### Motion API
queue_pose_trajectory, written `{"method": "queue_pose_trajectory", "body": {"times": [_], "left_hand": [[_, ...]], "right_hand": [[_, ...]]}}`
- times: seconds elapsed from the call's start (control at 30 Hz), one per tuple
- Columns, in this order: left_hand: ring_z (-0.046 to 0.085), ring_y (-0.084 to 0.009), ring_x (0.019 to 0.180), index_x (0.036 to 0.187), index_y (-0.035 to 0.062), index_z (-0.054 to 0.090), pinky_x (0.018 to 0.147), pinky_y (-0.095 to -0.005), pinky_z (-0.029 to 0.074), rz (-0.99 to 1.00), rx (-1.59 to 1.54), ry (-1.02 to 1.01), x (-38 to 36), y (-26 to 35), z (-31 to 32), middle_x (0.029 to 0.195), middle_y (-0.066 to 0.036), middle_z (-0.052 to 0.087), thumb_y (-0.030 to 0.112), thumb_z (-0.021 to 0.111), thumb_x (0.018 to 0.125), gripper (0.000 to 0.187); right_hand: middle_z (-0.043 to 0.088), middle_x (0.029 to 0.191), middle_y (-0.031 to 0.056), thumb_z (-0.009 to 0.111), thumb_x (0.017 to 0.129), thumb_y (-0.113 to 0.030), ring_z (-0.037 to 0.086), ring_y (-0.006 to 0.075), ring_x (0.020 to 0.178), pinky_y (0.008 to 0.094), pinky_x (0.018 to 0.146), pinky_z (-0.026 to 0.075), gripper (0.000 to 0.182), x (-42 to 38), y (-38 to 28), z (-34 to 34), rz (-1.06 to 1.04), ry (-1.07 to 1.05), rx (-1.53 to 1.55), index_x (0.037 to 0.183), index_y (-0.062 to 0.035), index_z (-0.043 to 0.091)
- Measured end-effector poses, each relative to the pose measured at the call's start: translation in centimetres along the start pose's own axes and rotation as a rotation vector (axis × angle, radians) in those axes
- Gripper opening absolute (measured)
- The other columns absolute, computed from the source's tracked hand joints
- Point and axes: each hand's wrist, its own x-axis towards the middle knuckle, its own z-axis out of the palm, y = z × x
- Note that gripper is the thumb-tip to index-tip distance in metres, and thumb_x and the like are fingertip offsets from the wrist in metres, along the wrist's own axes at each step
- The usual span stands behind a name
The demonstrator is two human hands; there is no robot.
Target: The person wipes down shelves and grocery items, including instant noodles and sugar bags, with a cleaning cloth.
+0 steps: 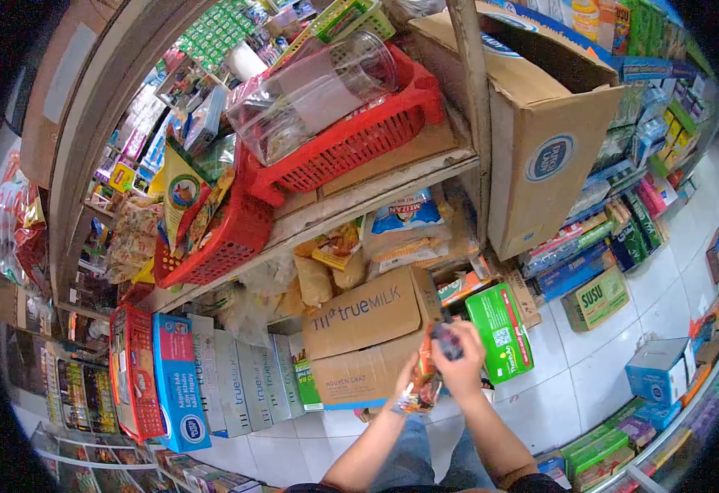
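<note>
Low in the middle, in front of the cardboard milk carton (367,316), my two hands are close together. My left hand (406,384) is closed around a shiny orange-and-brown packet (418,398). My right hand (463,361), also closed, holds a small dark purplish item (447,340) just above and beside the packet. Blur and my fingers hide what kind of thing the dark item is. Behind my right hand a green box (499,333) stands on the floor.
A shelf above holds red plastic baskets (351,135) and a clear plastic jar (318,94). An open cardboard box (540,156) stands at the upper right. Milk boxes (252,382) line the lower left. A SUSU box (596,299) sits on the tiled floor (540,403).
</note>
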Motion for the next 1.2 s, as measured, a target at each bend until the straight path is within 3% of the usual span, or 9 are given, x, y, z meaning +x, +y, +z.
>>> {"method": "queue_pose_trajectory", "body": {"times": [0.1,0.2,0.23,0.37,0.4,0.6,0.73,1.03,1.2], "left_hand": [[0.042,-0.0257,0.11,0.123,0.0049,0.035,0.092,-0.0388,0.036,0.43,0.802,0.343,0.5,-4.0,6.8,0.12,-0.012,0.043,0.047,0.042,0.082,0.059],[0.039,-0.0288,0.113,0.126,0.0054,0.03,0.093,-0.0425,0.034,-0.047,0.293,-0.256,0.5,-0.3,5.4,0.125,-0.015,0.037,0.052,0.048,0.077,0.07],[0.035,-0.0322,0.116,0.129,0.0071,0.025,0.092,-0.0442,0.035,0.289,0.491,0.135,0.4,-0.8,6.0,0.129,-0.017,0.031,0.055,0.049,0.073,0.077],[0.039,-0.0321,0.113,0.13,0.0113,0.025,0.091,-0.0441,0.037,0.029,0.467,-0.136,-1.8,-0.8,5.1,0.128,-0.018,0.033,0.051,0.043,0.079,0.068],[0.042,-0.0295,0.111,0.13,0.0126,0.027,0.091,-0.0421,0.037,0.257,0.676,0.333,-2.5,0.2,2.6,0.125,-0.018,0.037,0.046,0.041,0.082,0.06],[0.047,-0.0264,0.104,0.129,0.0098,0.028,0.088,-0.0396,0.041,-0.003,0.001,-0.353,-3.2,-1.2,-0.6,0.117,-0.016,0.045,0.043,0.042,0.083,0.059],[0.051,-0.0293,0.099,0.117,0.0005,0.04,0.086,-0.0405,0.042,0.244,0.287,-0.25,-5.3,-1.8,3.5,0.113,-0.016,0.049,0.036,0.043,0.084,0.049],[0.05,-0.0308,0.101,0.119,0.0009,0.039,0.087,-0.041,0.041,0.355,0.325,-0.536,-12.1,7.9,2.6,0.115,-0.016,0.048,0.033,0.045,0.083,0.049],[0.052,-0.0252,0.095,0.129,0.0095,0.023,0.067,-0.042,0.052,0.895,0.561,-0.183,-17.4,9.9,12.0,0.12,-0.011,0.041,0.027,0.049,0.081,0.057]], "right_hand": [[0.053,0.084,0.0075,0.069,0.057,-0.017,0.056,0.0236,0.074,0.0317,0.063,0.047,0.029,-2.2,-0.5,0.6,-0.077,-0.132,-0.035,0.084,-0.0095,0.06],[0.054,0.083,0.0055,0.068,0.058,-0.02,0.056,0.0213,0.072,0.0317,0.063,0.047,0.029,-6.1,-2.7,0.5,-0.182,-0.455,0.045,0.085,-0.0104,0.061],[0.054,0.083,0.0055,0.068,0.058,-0.02,0.056,0.0213,0.072,0.0317,0.063,0.047,0.029,-6.8,-2.7,0.6,-0.184,-0.463,0.045,0.085,-0.0104,0.061],[0.054,0.081,0.0056,0.07,0.058,-0.015,0.057,0.0196,0.069,0.031,0.062,0.047,0.031,-6.8,-1.8,1.3,-0.052,-0.456,0.078,0.086,-0.0083,0.061],[0.054,0.08,0.006,0.07,0.057,-0.012,0.057,0.0194,0.068,0.031,0.062,0.046,0.03,-6.3,-1.5,1.5,0.075,-0.422,0.116,0.085,-0.007,0.06],[0.056,0.079,0.0089,0.067,0.059,-0.005,0.055,0.0208,0.072,0.0293,0.065,0.043,0.024,-4.8,-1.2,0.7,0.125,-0.317,-0.161,0.081,-0.0011,0.058],[0.056,0.082,0.0095,0.068,0.059,-0.007,0.056,0.0227,0.077,0.03,0.069,0.045,0.033,-8.9,-6.6,0.9,-0.041,-0.932,-0.002,0.09,-0.0046,0.059],[0.058,0.086,0.0097,0.068,0.062,-0.008,0.054,0.0198,0.084,0.0286,0.076,0.041,0.027,-8.5,-13.7,7.2,0.095,-1.177,0.159,0.086,0.0004,0.059],[0.058,0.082,0.0111,0.067,0.06,-0.007,0.056,0.0224,0.079,0.0303,0.073,0.044,0.025,-5.6,-18.5,9.5,-0.205,-1.21,0.157,0.083,0.0005,0.06]]}}
